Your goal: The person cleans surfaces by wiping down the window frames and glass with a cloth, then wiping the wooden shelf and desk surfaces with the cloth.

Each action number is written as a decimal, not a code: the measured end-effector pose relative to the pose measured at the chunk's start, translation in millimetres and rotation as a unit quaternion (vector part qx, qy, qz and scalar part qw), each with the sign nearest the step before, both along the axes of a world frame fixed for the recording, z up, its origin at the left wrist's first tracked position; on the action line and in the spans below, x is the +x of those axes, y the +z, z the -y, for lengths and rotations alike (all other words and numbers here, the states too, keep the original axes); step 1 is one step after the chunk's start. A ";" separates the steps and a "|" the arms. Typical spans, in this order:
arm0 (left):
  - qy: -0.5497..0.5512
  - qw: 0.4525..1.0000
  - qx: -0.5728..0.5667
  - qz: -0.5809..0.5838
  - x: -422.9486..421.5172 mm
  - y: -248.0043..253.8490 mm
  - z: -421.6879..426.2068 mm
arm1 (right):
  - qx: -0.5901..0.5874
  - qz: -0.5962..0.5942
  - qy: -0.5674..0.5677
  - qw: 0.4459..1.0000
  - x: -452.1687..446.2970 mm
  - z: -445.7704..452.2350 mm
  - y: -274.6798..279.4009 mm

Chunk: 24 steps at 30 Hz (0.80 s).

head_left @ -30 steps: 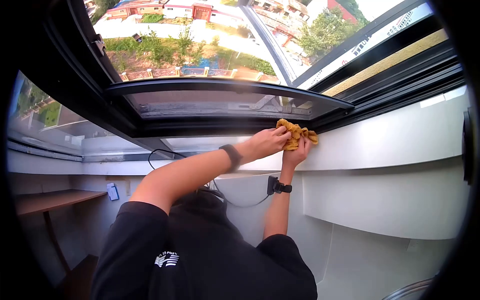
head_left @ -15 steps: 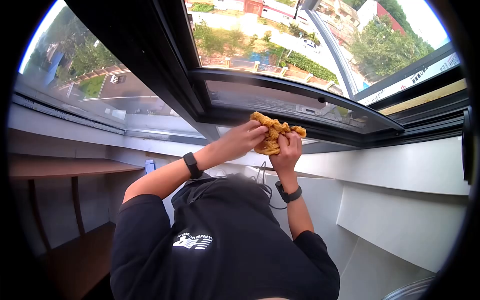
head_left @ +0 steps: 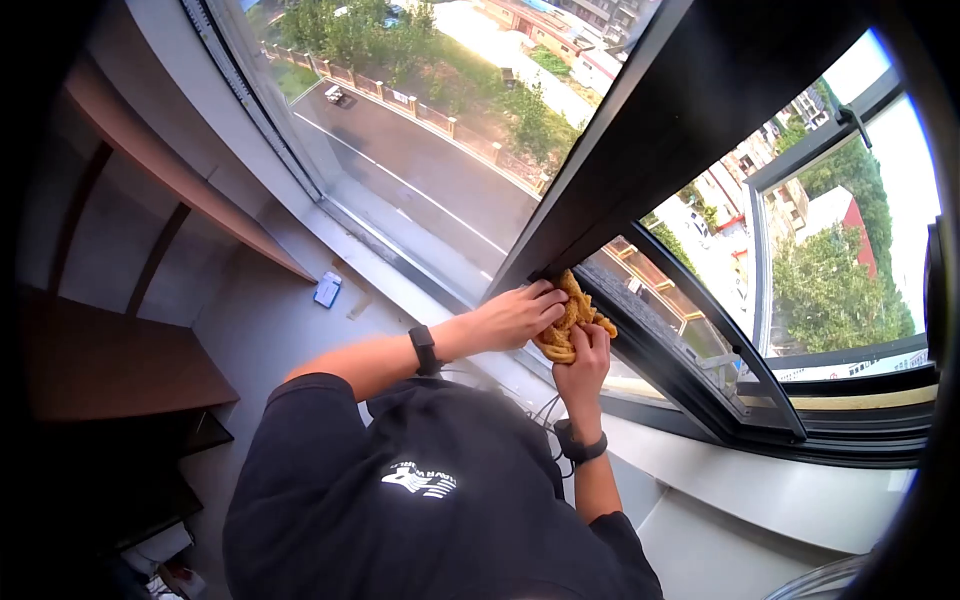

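Observation:
A crumpled yellow-brown cloth point(head_left: 572, 322) is bunched up between both hands, close to the dark window frame. My left hand point(head_left: 522, 314) grips its left side, fingers curled over the fabric. From below, my right hand point(head_left: 583, 366) pinches its lower right part. Just beyond the cloth runs the black frame of the opened window sash point(head_left: 690, 375). Whether the cloth touches the frame, I cannot tell. Each wrist wears a black band.
A thick black window post point(head_left: 640, 130) slants across the upper middle. Left of it is a large glass pane point(head_left: 420, 150) with a road outside. A small blue-and-white box point(head_left: 327, 290) lies near the sill. Brown shelves point(head_left: 190, 170) stand at the left; thin cables hang behind my right wrist.
The view has turned and swung left, so the window now appears tilted and farther right. Both hands still hold the cloth in much the same grip.

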<state>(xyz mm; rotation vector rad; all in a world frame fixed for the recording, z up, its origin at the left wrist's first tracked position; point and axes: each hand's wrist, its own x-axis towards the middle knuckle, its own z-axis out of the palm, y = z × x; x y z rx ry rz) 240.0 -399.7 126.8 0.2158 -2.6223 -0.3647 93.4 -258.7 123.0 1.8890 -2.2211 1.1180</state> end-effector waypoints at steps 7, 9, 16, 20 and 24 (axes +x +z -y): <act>0.036 0.963 0.242 0.113 60.6 42.1 5.9 | 0.067 0.126 0.160 0.977 22.2 24.4 18.8; 0.032 0.946 0.299 0.120 83.6 34.8 6.6 | 0.082 0.172 0.229 0.954 30.6 31.4 37.9; 0.079 0.955 0.286 -0.024 152.0 3.7 7.2 | 0.070 0.247 0.337 0.906 68.6 64.9 69.0; 0.143 0.929 0.341 -0.026 178.6 13.3 8.9 | 0.034 0.256 0.326 0.909 78.5 81.0 60.3; 0.181 0.882 0.426 0.089 195.6 39.8 13.5 | 0.030 0.227 0.292 0.929 78.2 86.2 60.3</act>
